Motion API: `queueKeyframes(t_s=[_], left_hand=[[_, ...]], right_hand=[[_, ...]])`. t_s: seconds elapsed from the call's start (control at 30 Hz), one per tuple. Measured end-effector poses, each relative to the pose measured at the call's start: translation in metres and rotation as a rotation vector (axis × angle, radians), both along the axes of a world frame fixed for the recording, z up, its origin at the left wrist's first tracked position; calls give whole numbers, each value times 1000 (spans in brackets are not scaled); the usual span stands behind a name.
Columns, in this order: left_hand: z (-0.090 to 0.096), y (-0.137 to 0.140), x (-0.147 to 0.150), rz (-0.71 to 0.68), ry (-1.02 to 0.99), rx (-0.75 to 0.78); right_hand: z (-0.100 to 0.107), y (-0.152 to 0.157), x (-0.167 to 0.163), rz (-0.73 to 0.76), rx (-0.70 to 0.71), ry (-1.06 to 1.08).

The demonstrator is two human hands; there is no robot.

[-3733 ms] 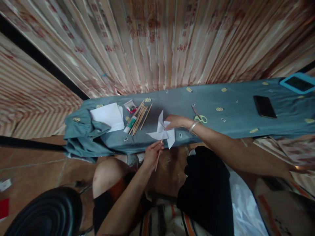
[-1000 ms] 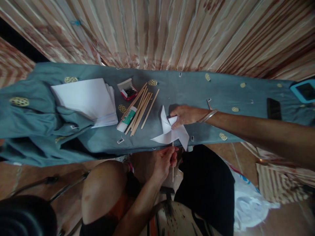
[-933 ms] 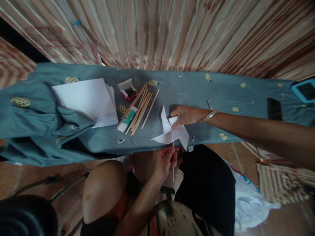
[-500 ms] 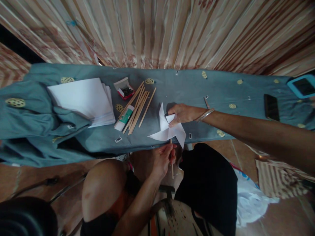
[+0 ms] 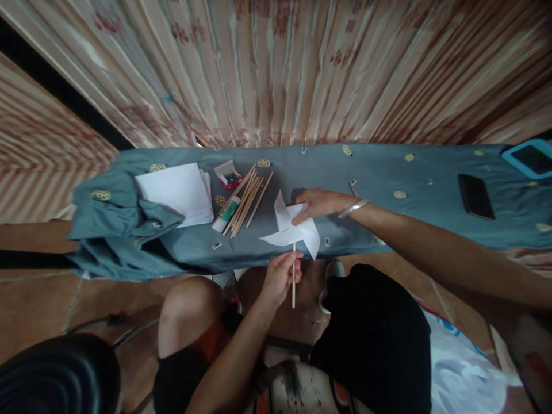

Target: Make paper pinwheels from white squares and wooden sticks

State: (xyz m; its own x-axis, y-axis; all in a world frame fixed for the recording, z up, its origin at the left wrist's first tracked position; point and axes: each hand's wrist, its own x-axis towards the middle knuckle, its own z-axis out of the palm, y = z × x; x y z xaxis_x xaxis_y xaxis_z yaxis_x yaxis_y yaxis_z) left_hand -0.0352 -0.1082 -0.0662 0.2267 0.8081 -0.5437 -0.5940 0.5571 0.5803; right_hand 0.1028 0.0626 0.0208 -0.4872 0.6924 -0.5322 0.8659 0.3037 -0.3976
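Just past the fingertips of the left hand (image 5: 283,276), a white paper pinwheel (image 5: 290,234), four blades spread, over the near edge of the cloth-covered table (image 5: 371,167). Whether its paper touches the cloth, cannot tell. Left hand narrow: thumb and fingers pinched round a thin wooden stick (image 5: 294,296), whose lower end pokes out below the hand, over the floor; upper end runs up to the pinwheel and goes out of sight at the paper.

Right hand (image 5: 318,204) ahead and to the right of the left one, closed on the pinwheel, thumb laid over the paper near the middle. Remaining fingertips partly hidden. Silver bangle (image 5: 353,208) at that wrist.

Left of both hands, near: a bundle of loose sticks (image 5: 248,202), mostly side by side, one slightly apart on the side toward the hands. Against the bundle's far side from the hands, a green-and-white tube (image 5: 226,214). Beyond that, a small red box (image 5: 230,176), flap up, dark contents too small to make out. Farther left of the hands, stacked white paper (image 5: 179,192), a cloth fold lapping one corner.

Well right of the right hand: dark phone (image 5: 476,196), lying flat; farther out, a blue-framed device (image 5: 528,158).
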Motion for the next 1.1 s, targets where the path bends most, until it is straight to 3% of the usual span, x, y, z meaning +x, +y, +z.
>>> queueKeyframes(t_s=[0.1, 0.23, 0.37, 0.47, 0.67, 0.77, 0.87, 0.97, 1.03, 1.1], left_hand=[[5, 3, -1, 0, -10, 14], [17, 7, -3, -7, 20, 26], [35, 13, -2, -14, 47, 65], [49, 21, 0, -42, 49, 118], [66, 50, 7, -147, 60, 189], [66, 66, 10, -211, 48, 202], [60, 78, 13, -220, 34, 200], [50, 85, 15, -175, 45, 183], [45, 90, 13, -138, 73, 189], [41, 94, 8, -95, 126, 227]], right_hand=[[8, -7, 13, -112, 107, 117], [11, -32, 37, -388, 398, 319], [-6, -68, 56, -712, 629, 620], [-24, -86, 63, -895, 648, 822], [-38, -90, 63, -1071, 497, 1019], [-42, -90, 59, -1125, 309, 1090], [-48, -96, 46, -1072, 26, 1160], [-51, -101, 31, -1005, -157, 1228], [-52, -103, 24, -989, -218, 1219], [-52, -105, 20, -973, -194, 1156]])
